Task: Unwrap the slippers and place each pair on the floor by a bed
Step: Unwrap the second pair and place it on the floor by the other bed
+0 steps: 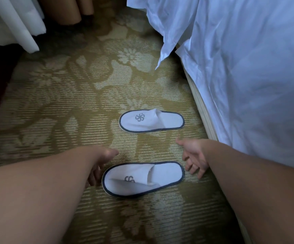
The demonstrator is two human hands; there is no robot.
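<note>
Nearest, two bare forearms are stretched out over the patterned carpet (58, 106). The left hand (100, 162) is held with loose, downward fingers just beside the toe end of the near slipper (165, 173), and nothing is gripped in it; whether the fingertips touch the slipper's dark rim cannot be told. The right hand (193, 155) is spread wide, palm turned inward, near the heel end of the same slipper, and nothing is held by it either. This white slipper is laid flat on the floor, its upper creased so that the grey emblem is partly hidden. Beyond it, the far slipper (151, 120) is set parallel and apart, toe to the left, heel toward the bed (248, 76) on the right. White bedding is draped over the wooden bed base (200, 106). Farthest, pale curtains (19, 23) are hung at upper left.
</note>
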